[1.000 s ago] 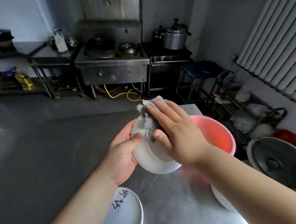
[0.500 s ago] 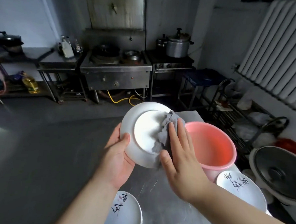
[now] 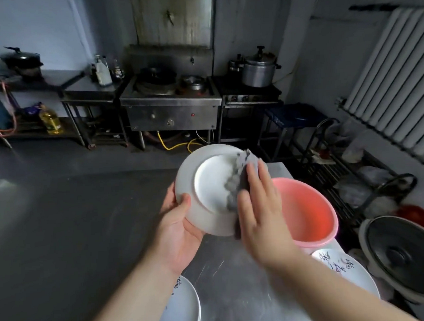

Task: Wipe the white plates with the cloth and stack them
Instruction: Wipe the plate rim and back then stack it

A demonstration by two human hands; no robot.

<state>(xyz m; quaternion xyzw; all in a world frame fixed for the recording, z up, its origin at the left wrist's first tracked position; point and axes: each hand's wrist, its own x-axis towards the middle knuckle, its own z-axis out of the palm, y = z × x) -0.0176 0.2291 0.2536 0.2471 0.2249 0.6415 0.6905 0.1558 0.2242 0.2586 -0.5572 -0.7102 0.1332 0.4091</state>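
My left hand (image 3: 177,229) grips a white plate (image 3: 208,185) by its lower left rim and holds it tilted above the steel table, underside toward me. My right hand (image 3: 260,211) presses a grey cloth (image 3: 239,178) flat against the plate's right half. A stack of white plates with black writing (image 3: 183,309) lies on the table near my left forearm. Another plate with black writing (image 3: 344,271) sits at the right, below the pink basin.
A pink plastic basin (image 3: 307,211) stands on the steel table (image 3: 62,229) just right of my hands. Off the table's right edge are a large lidded pot (image 3: 405,255) and a wire rack (image 3: 354,172). A stove (image 3: 171,101) and a pressure cooker (image 3: 259,69) line the far wall.
The plate has been tipped up with its underside toward me. My right hand has slid the cloth from the plate's top to its right side, fingers now flat.
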